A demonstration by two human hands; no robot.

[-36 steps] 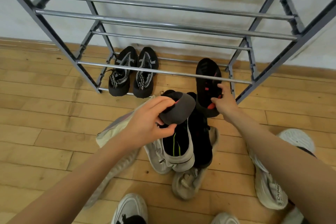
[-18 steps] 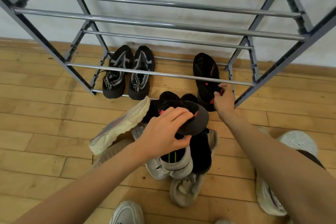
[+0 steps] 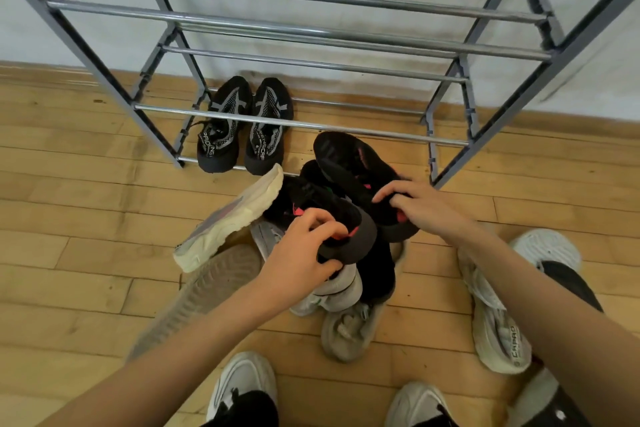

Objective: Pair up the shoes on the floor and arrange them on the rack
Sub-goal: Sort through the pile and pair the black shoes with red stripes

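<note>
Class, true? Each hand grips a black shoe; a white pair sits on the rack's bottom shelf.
No. The head view shows the pair on the rack is black and grey, not white. Left hand grips one black shoe, right hand another.

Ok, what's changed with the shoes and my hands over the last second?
The right hand now grips the black shoe at its heel and has pulled it back from the bottom of the rack toward the pile, next to the matching shoe. The left hand keeps hold of that matching shoe. The pair on the rack and the pale shoe on the floor lie as before.
</note>
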